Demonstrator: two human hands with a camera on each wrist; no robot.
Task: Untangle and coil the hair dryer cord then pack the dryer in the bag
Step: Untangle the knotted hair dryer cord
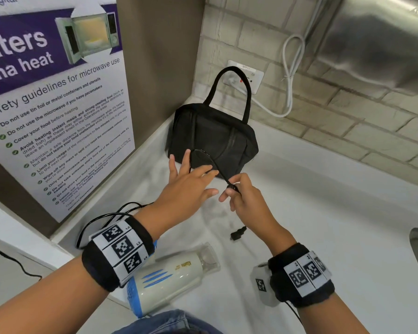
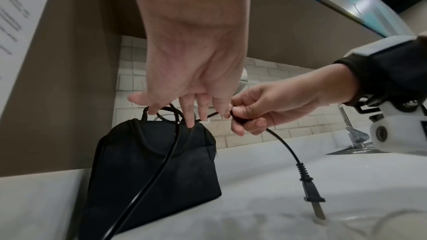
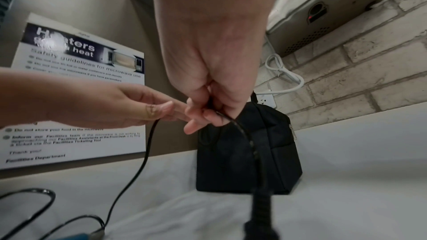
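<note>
Cord (image 1: 204, 157), thin, black and glossy, arches between our hands above the desk (image 1: 299, 213): our right hand (image 1: 241, 196) pinches it just above the dangling plug (image 2: 310, 187), while our left hand (image 1: 188, 182) spreads straight fingers with the loop draped over them. Slack trails back to the cream dryer (image 1: 169, 278) lying nearest us. Beyond stands the black fabric bag (image 1: 212, 136), zipped.

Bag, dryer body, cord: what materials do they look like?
Bag: black woven fabric, matte; soft creases, stitched seams, limp strap handle.
Dryer body: likely hard plastic, cream, semi-gloss; smooth sheen, blue accents, clear nozzle.
Cord: probably rubber or PVC jacket, black, glossy highlight, bends freely; the right hand pinches it, left hand fingers straight.
</note>
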